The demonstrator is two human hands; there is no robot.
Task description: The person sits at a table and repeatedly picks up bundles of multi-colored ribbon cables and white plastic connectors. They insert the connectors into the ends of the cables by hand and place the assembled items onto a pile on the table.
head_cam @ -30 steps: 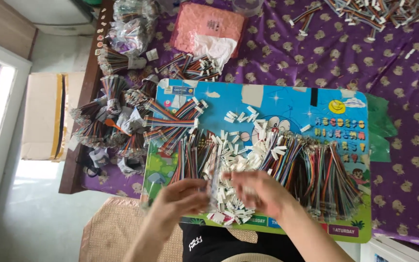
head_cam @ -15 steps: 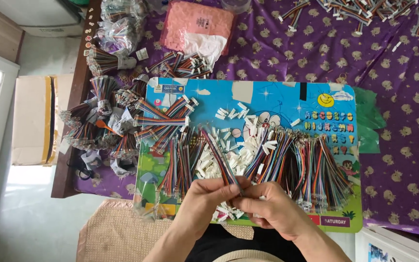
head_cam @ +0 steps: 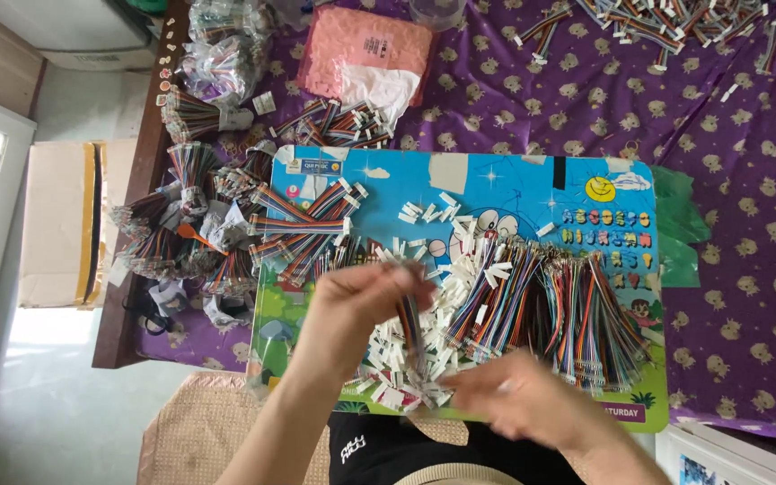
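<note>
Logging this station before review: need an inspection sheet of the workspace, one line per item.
Surface: purple patterned tablecloth, with a blue cartoon board on top.
Job's things: multicoloured ribbon wire bundle hanging from the left hand; white connector pieces heaped below.
Clutter: bundled wire sets at the table's left end; pink packet at the back.
Grips: left hand shut on the bundle; right hand blurred, grip unclear.
Cables: loose wire lengths spread on the board.
Surroundings: cardboard box on the floor.

Bright daylight from window at left, overexposed there; hands (head_cam: 460, 359) motion-blurred; table sharp, soft shadows.
</note>
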